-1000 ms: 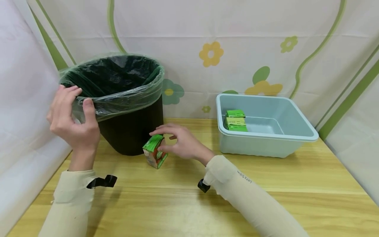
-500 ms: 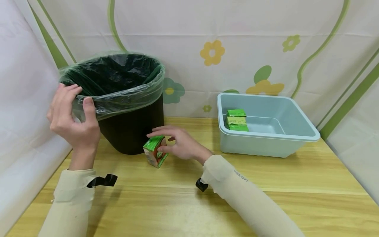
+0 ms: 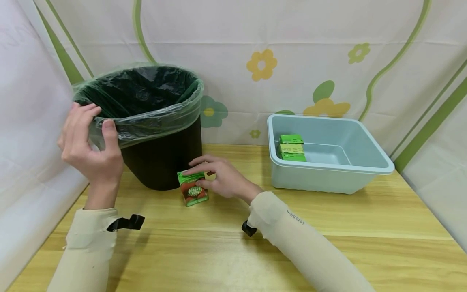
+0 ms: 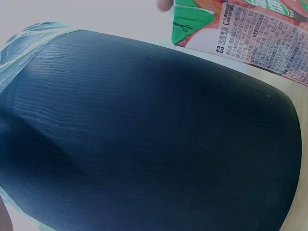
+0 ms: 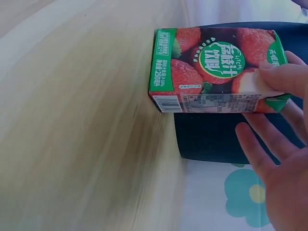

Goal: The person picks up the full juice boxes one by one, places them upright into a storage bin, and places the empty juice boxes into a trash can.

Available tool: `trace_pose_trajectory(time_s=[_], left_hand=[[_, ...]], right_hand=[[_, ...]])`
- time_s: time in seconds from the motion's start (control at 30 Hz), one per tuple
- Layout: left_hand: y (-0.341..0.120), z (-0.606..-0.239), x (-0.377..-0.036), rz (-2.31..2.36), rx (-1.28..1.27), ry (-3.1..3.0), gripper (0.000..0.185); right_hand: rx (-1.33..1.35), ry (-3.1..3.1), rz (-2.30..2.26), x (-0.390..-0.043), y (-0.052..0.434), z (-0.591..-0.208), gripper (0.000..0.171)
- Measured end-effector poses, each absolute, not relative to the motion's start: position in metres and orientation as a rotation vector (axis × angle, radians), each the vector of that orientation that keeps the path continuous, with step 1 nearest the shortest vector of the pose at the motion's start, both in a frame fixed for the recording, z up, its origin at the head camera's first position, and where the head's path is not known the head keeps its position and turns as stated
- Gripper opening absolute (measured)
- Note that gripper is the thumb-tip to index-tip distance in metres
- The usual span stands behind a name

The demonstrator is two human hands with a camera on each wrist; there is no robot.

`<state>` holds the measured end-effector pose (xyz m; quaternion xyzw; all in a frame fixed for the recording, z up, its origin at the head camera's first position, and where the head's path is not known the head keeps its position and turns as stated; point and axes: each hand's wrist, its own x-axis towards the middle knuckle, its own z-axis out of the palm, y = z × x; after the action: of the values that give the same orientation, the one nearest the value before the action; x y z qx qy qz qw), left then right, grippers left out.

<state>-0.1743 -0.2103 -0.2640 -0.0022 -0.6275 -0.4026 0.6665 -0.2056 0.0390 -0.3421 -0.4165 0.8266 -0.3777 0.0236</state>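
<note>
Carton (image 3: 193, 188): small juice box, strawberry print, green top. Stands upright on the table (image 3: 328, 227), long axis vertical, top up, just in front of the bin's (image 3: 160, 162) base. Printed front face looks toward the person; in the right wrist view the same face (image 5: 211, 67) shows strawberries and a round green label, with the barcode side next to it.

Right hand (image 3: 219, 176): fingers curled over the green top, thumb against the side facing the tub; it holds the carton at its upper end.

Left hand (image 3: 91, 146): pinches the bin's clear liner (image 3: 146, 121) at the near left rim, thumb outside, fingers hooked over the edge.

Tub (image 3: 365, 170): pale blue, well to the right of the carton, with green cartons (image 3: 290, 148) stacked in its left end.

Change: half a second ago the carton stood corner-on and tilted, its edge toward the person; now it is turned square, front face showing. The right hand has closed onto its top. The left hand is unchanged.
</note>
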Motion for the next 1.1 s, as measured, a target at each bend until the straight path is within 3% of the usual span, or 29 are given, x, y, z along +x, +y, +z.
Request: trace_pose_trajectory(time_s=[0.33,1.1], left_hand=[[-0.207,-0.264,-0.175,-0.914,-0.015,-1.411,0.050],[-0.213,-0.269,-0.178,-0.899,0.019,-1.401,0.041]], right_hand=[[-1.368,2.614,-1.206,-0.205,0.044,-0.341,0.032],[-1.480,2.577,-1.697,-0.210,0.055,-0.299,0.023]])
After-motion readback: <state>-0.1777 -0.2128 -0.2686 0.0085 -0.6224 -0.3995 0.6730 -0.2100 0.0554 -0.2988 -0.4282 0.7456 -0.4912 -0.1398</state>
